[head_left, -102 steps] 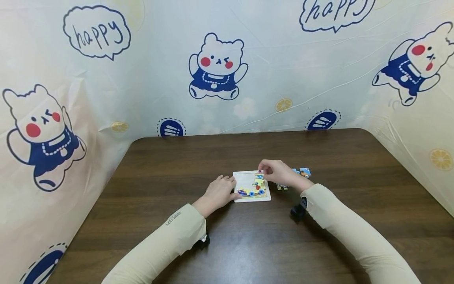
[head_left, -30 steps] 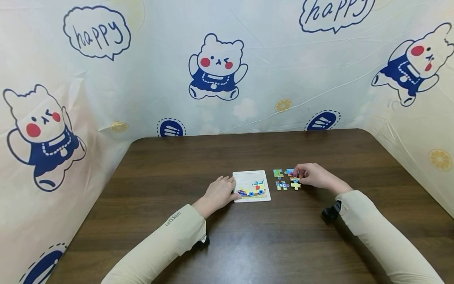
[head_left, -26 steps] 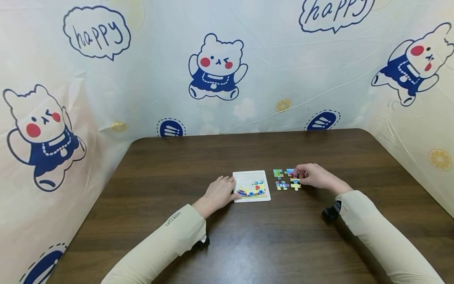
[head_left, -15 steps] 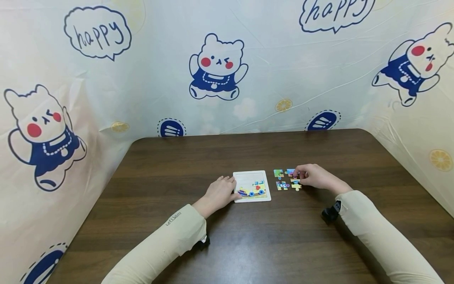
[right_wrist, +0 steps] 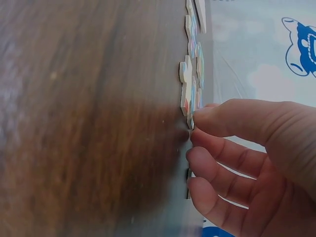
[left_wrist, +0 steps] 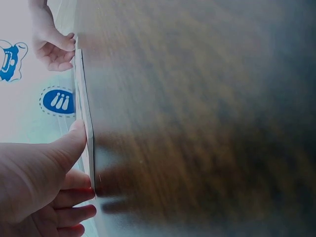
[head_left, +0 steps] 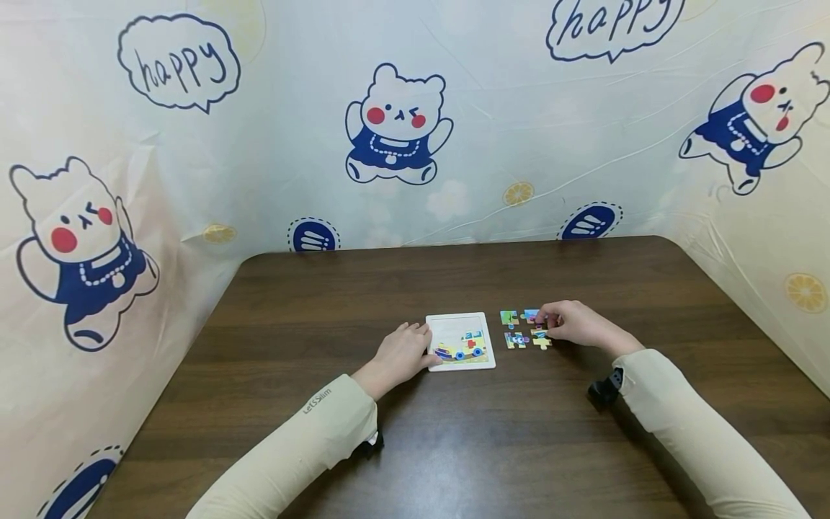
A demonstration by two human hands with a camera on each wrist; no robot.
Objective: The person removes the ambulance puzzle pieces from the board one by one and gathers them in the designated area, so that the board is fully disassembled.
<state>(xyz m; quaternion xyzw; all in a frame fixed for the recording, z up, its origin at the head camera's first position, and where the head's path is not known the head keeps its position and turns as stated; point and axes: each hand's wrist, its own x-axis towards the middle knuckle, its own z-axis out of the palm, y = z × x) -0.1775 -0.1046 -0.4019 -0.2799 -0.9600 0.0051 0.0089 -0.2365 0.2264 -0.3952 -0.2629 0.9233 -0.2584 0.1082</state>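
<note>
My left hand (head_left: 398, 355) lies along the left side of a white puzzle tray (head_left: 462, 367), its thumb over the near corner. In the left wrist view the thumb (left_wrist: 74, 140) presses on the rim, with the fingertips at its edge. A truck picture (head_left: 460, 354) of joined pieces fills the tray's lower part; the upper part shows bare white. To the right, my right hand (head_left: 573, 322) pinches at a puzzle piece (right_wrist: 191, 116) among loose ones, thumb and fingers curled close over the tabletop. Part of that piece is hidden behind the fingertips.
Loose puzzle pieces lie beside the tray: a green one (head_left: 509, 317), a blue and purple one (head_left: 516, 340) and a yellow one (head_left: 541, 340). The brown tabletop (head_left: 415, 447) ends at a printed curtain (head_left: 415, 209).
The right hand has moved right from the tray to the loose pieces, then held nearly still. Pieces at the tray's upper right are gone from it. The left hand has stayed put.
</note>
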